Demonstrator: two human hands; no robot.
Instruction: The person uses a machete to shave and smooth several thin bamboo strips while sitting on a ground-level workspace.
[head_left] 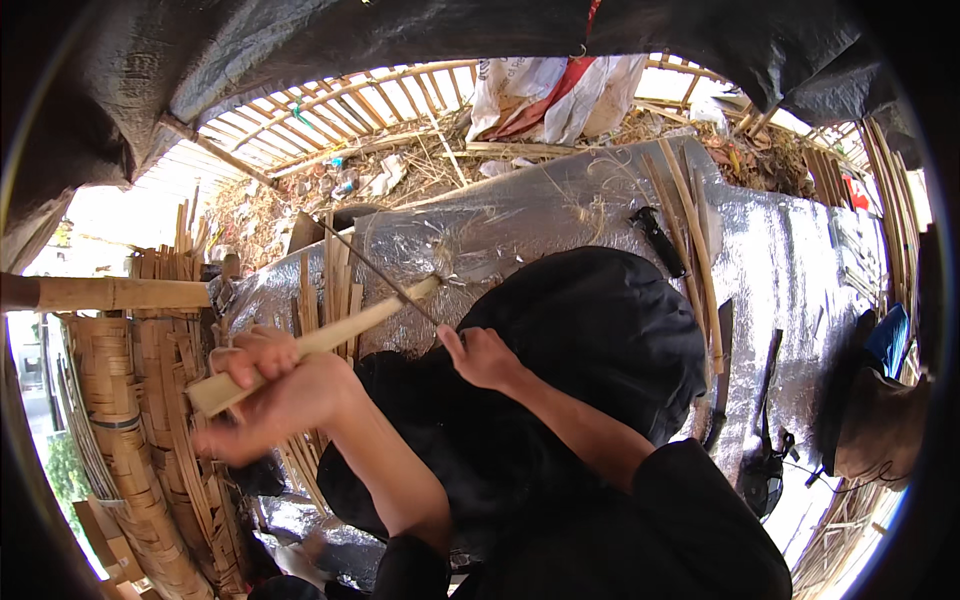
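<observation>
A pale split bamboo piece slants up and rightward from my left hand. The fingers of that hand curl around its lower end, and part of the hand is smeared by motion. My right hand is closed at the near end of a long, thin dark blade, which looks like a knife seen edge-on; its handle is hidden in the fist. Near its far end, the bamboo is crossed by the blade. Both hands are over my lap, where black cloth covers my legs.
A silvery sheet covers the ground. Bamboo strips, a black-handled tool and a dark curved blade lie to the right. Woven bamboo rolls stand at left. A slatted fence and white sacks are ahead.
</observation>
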